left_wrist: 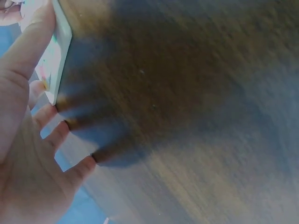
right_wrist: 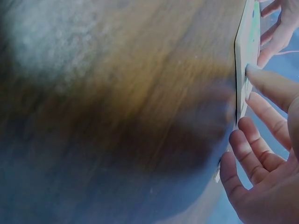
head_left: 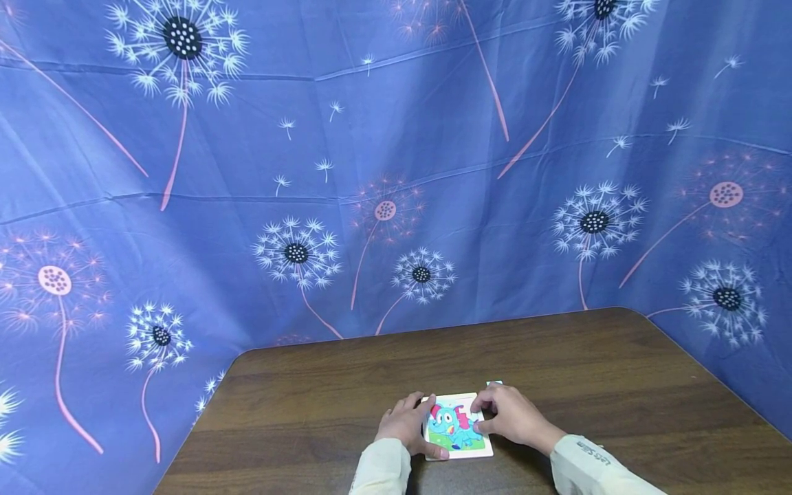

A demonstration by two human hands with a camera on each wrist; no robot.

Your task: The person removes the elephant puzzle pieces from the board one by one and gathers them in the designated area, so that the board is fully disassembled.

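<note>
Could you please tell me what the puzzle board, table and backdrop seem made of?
Puzzle board: probably wood or fibreboard, printed, with pale, stiff edges. Table: wood or wood-look laminate, slightly glossy, showing brown grain. Backdrop: likely thin fabric, matte, hanging in creases and soft folds.

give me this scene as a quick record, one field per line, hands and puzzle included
surface: brown wood-grain table
backdrop: blue cloth printed with dandelions
puzzle: cartoon-animal puzzle with pale frame, flat on the table
left hand: holds the puzzle's left side, thumb over the near corner
right hand: thumb and index finger at the puzzle's right side; whether they pinch a piece is unclear
beyond right hand: small flat piece, partly hidden
sleeves: pale, dark lettering on the right one
</note>
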